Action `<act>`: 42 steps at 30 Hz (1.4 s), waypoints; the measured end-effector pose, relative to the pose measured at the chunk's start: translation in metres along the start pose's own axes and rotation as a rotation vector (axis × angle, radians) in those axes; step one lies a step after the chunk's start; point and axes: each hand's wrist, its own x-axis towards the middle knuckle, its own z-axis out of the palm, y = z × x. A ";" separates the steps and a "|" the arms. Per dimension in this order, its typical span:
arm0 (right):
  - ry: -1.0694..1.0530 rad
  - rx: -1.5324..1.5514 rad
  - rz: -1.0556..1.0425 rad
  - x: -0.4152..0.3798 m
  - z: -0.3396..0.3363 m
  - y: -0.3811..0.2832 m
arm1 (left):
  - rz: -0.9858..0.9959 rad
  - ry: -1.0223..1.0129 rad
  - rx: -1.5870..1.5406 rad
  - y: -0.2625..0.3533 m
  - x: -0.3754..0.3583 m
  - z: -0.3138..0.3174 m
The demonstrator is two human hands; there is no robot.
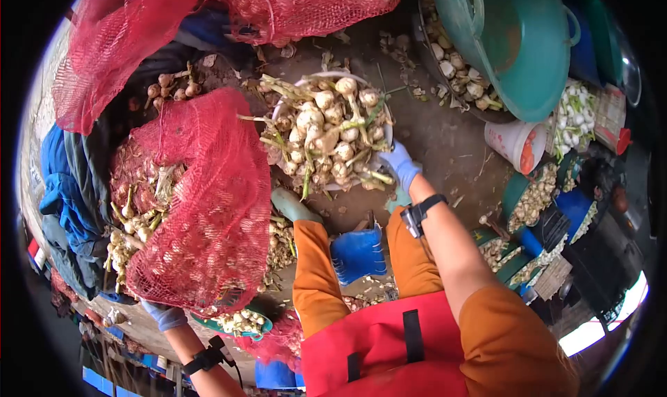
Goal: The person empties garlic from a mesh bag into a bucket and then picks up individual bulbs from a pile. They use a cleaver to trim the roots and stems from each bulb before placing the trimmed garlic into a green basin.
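A round whitish tub (390,134) is heaped with garlic bulbs (325,129), their cut stems poking out on all sides. At its right rim, my right hand (401,165), in a pale blue glove, grips the edge with the fingers partly hidden. On the left lies a large red mesh sack (208,223), full of garlic, with loose bulbs and stems (135,227) showing at its open side. My left hand (165,316), also gloved, holds the lower edge of this sack; its fingertips are tucked under the mesh.
More red mesh sacks (313,11) lie at the top. A green basin (514,42) leans over a container of garlic (455,67) at upper right. A white bucket (513,143) stands below it. Between my legs is a blue plastic piece (358,255). Dark cloths (66,181) lie far left.
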 end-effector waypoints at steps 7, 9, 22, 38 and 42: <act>0.185 0.154 0.260 -0.127 -0.005 0.138 | 0.163 -0.062 0.095 0.018 0.007 0.102; 0.195 -0.030 0.165 -0.139 -0.011 0.185 | 0.185 -0.028 0.113 0.006 -0.019 0.164; -0.101 -0.306 -0.212 -0.149 -0.068 -0.126 | 0.197 -0.800 0.484 -0.201 -0.129 0.349; -0.277 -0.701 0.160 -0.025 0.000 -0.167 | 0.719 -0.522 2.315 -0.141 -0.047 0.217; -0.548 0.072 0.149 -0.025 0.052 -0.184 | 0.834 -0.377 2.284 -0.128 -0.029 0.197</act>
